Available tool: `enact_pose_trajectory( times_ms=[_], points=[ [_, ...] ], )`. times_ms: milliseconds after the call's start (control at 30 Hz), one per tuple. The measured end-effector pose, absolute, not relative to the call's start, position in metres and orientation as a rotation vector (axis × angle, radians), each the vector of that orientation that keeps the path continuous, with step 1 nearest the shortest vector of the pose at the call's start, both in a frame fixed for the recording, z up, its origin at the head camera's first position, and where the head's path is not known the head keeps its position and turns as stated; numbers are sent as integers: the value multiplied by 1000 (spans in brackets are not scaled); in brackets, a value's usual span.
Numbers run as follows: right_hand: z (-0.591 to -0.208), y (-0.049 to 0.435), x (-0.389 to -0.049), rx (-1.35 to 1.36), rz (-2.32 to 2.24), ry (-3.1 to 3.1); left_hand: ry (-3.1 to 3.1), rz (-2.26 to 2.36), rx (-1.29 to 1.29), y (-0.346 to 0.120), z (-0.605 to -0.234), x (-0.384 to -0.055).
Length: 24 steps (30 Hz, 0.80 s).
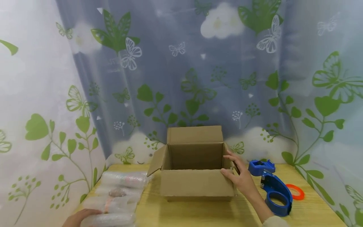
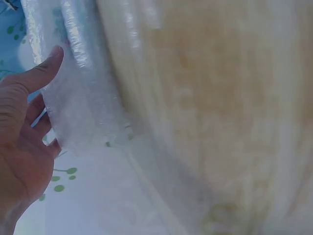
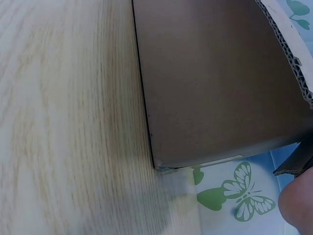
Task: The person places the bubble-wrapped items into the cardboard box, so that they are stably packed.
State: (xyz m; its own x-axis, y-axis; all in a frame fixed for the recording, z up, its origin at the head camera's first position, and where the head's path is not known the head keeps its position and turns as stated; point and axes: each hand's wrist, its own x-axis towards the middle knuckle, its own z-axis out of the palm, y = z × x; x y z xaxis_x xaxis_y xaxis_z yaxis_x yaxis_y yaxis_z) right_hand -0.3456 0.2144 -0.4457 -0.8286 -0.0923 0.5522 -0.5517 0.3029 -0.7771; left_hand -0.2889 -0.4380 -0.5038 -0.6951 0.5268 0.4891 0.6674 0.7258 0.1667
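One carton (image 1: 195,184) | right hand (image 1: 243,179): fingers gripping it | left hand (image 1: 81,217): at bubble-wrapped roll (image 1: 114,219), grip unclear

A pale cream sleeve (image 1: 275,221) with a soft, plain edge covers the right arm partway, the rest of the forearm (image 1: 258,203) bare. The right grip (image 1: 242,178) is a bare hand. The left grip (image 2: 24,156) is bare too, fine creases lining the base of its thumb (image 2: 44,73).
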Motion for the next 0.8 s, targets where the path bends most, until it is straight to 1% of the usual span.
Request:
enact_pose_trajectory(
  times_ms=[133, 267, 500, 733, 800],
  points=[
    [-447, 213, -346, 576, 1526, -2168, -2652, -538, -825, -436, -492, -278],
    [-447, 212, -347, 563, 1527, -2155, -2637, -574, -694, -425, -476, -271],
    [-453, 210, -346, 542, 1531, -2107, -2659, -618, -618, -396, -445, -270],
    [-456, 209, -348, 516, 1538, -2046, -2734, -727, -440, -361, -415, -270],
    [-456, 209, -349, 510, 1536, -2042, -2746, -738, -442, -355, -408, -271]
  ],
)
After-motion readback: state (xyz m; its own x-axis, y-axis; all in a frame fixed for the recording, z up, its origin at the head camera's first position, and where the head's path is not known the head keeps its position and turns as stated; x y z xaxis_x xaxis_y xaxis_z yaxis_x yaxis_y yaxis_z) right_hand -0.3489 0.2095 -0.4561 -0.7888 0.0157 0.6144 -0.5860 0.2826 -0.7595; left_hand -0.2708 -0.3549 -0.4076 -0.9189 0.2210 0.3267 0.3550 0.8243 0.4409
